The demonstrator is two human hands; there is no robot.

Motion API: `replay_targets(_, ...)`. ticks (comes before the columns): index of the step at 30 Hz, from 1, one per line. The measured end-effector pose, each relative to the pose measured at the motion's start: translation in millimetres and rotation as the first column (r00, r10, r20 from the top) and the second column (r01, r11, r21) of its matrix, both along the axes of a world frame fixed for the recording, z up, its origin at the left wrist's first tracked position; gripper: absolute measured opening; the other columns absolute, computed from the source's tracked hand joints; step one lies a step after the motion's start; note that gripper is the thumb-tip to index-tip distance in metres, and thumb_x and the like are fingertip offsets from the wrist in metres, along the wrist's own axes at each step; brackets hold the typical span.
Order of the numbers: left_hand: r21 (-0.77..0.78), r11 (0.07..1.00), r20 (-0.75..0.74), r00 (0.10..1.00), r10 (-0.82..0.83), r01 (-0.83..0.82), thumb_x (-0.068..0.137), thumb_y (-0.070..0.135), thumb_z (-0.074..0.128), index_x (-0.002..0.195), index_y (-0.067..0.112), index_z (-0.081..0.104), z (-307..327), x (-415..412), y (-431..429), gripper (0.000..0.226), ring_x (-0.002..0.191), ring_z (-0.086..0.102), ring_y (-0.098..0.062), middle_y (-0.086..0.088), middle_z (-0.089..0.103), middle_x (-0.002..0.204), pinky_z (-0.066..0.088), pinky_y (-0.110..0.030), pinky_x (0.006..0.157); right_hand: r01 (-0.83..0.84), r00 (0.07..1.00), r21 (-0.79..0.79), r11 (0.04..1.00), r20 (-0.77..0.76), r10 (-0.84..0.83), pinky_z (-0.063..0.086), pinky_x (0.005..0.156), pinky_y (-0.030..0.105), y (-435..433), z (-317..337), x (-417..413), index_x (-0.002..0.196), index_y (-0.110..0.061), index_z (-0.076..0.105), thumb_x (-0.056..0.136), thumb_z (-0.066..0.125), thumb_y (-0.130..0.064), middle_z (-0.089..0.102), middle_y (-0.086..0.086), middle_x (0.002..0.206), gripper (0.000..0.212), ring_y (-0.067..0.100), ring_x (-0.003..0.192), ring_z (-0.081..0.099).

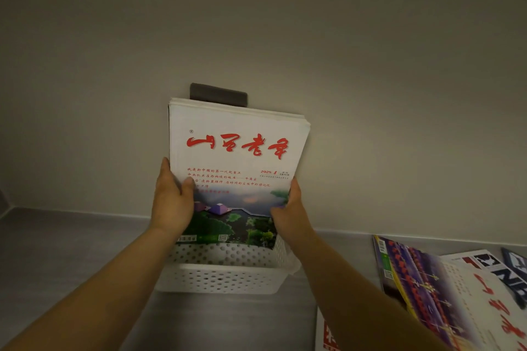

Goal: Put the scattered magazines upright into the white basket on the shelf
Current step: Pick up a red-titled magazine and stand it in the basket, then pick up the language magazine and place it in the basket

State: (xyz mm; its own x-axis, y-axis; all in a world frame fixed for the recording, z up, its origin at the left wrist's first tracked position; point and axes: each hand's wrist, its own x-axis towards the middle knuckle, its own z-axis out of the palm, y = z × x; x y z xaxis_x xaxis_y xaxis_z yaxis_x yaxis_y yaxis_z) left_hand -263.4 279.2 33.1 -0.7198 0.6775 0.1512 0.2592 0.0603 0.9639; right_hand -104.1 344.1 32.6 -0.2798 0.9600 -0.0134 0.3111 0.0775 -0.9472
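Left hand (172, 202) and right hand (291, 208) each clasp a side edge of a stack of white-covered magazines with red calligraphy titles (236, 162), thumbs on the front cover. The stack stands upright, its lower edge inside the white perforated plastic basket (219, 276) on the grey shelf (71, 251). Further magazines lie flat (445, 291) at right, apart from the basket
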Motion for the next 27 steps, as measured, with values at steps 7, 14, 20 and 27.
replay_targets(7, -0.125, 0.977, -0.107, 0.982, 0.158, -0.171, 0.086, 0.024, 0.053, 0.14, 0.016, 0.016, 7, 13, -22, 0.065, 0.135, 0.027, -0.038, -0.012, 0.023, 0.15, 0.03, -0.057, 0.105, -0.021, 1.0, 0.02, 1.0, 0.023, 0.021, 0.039, 0.086, 0.005, -22, 9, 32, 0.141, -0.003, 0.015, 0.09, 0.045, 0.0, 0.04, 0.008, 0.133, 0.059, 0.017, 0.118, 0.04)
replay_targets(14, -0.061, 0.996, -0.509, 0.857, -0.081, 0.058, 0.084, 0.021, 0.056, 0.126, 0.014, 0.044, 29, 103, -52, 0.044, 0.131, 0.03, -0.029, -0.012, 0.039, 0.141, 0.025, -0.047, 0.109, 0.062, 0.981, 0.03, 0.998, 0.182, -0.067, 0.038, 0.101, 0.032, -46, 1, 113, 0.136, -0.014, 0.033, 0.089, 0.047, -0.004, 0.036, 0.01, 0.144, 0.05, 0.023, 0.129, 0.037)
replay_targets(20, -0.111, 0.88, -0.394, 0.792, -0.466, 0.462, 0.085, 0.012, 0.054, 0.086, 0.018, 0.063, 20, 217, -61, 0.011, 0.091, 0.05, -0.014, 0.0, 0.06, 0.094, 0.038, -0.017, 0.077, 0.195, 0.922, 0.072, 0.978, 0.328, -0.207, 0.042, 0.066, 0.018, -67, -14, 225, 0.119, -0.013, 0.052, 0.089, 0.044, -0.009, 0.053, 0.009, 0.125, 0.031, 0.013, 0.081, 0.056)
replay_targets(27, -0.157, 0.784, -0.273, 0.736, -0.619, 0.601, 0.084, 0.006, 0.055, 0.061, 0.037, 0.052, 1, 349, -54, 0.039, 0.073, 0.054, -0.006, 0.019, 0.057, 0.072, 0.038, -0.008, 0.065, 0.478, 0.834, 0.008, 0.879, 0.311, -0.456, 0.042, 0.085, 0.03, -90, -32, 411, 0.117, -0.006, 0.054, 0.087, 0.047, -0.002, 0.057, 0.015, 0.117, 0.032, 0.026, 0.102, 0.053)
